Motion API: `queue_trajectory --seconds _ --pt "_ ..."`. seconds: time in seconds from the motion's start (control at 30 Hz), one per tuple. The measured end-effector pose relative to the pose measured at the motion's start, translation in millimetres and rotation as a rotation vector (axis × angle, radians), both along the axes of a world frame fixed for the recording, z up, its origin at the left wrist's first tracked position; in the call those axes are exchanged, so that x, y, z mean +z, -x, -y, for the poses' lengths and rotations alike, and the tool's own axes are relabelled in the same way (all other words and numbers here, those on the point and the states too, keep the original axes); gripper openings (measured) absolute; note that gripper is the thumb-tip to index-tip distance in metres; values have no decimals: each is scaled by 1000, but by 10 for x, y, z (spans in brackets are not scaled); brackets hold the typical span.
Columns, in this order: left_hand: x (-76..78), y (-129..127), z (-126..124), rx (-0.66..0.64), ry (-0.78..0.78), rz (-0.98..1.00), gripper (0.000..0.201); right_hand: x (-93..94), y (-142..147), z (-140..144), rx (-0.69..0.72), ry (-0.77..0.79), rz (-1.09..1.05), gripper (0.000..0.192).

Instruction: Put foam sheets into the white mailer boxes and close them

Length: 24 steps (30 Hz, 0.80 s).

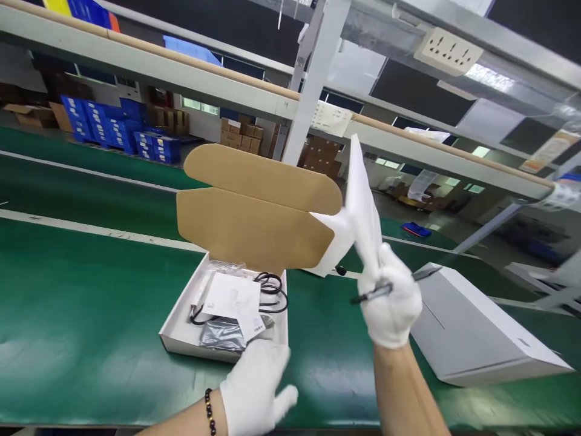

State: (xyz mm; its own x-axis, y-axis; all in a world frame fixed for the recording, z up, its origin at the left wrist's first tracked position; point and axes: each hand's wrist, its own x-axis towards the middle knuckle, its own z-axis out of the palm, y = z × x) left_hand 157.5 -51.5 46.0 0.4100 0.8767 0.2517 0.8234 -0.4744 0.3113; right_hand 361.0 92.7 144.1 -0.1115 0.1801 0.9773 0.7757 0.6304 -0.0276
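Observation:
An open cardboard box (175, 332), white outside with a brown inner lid (254, 227) raised, lies on the green bench. Inside are white printed papers (231, 295), a black cable (275, 297) and a silvery bag (222, 334). At the box's front right corner is my left hand (258, 387), white-gloved, thumb spread, holding nothing. My right hand (393, 300), also gloved, is closed on a thin white sheet (363, 200), perhaps foam, raised right of the lid. A dark pen (374, 293) sticks out from the same hand.
A closed white box (481, 330) stands on the bench at right. A metal frame post (313, 85) and shelf rail (181, 72) cross above the bench, with a socket strip (449, 51) overhead. Blue crates (102, 124) are stacked in the background.

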Motion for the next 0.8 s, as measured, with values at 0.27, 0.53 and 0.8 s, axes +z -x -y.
queue_trajectory --seconds 0.27,0.53,0.8 --pt "803 1032 83 -166 -20 378 50 -726 449 855 183 443 757 40" --pt "254 888 -900 232 315 -203 81 -855 472 319 289 1092 572 85" --pt "343 836 -683 308 441 -213 88 -1108 528 186 289 1082 402 96"
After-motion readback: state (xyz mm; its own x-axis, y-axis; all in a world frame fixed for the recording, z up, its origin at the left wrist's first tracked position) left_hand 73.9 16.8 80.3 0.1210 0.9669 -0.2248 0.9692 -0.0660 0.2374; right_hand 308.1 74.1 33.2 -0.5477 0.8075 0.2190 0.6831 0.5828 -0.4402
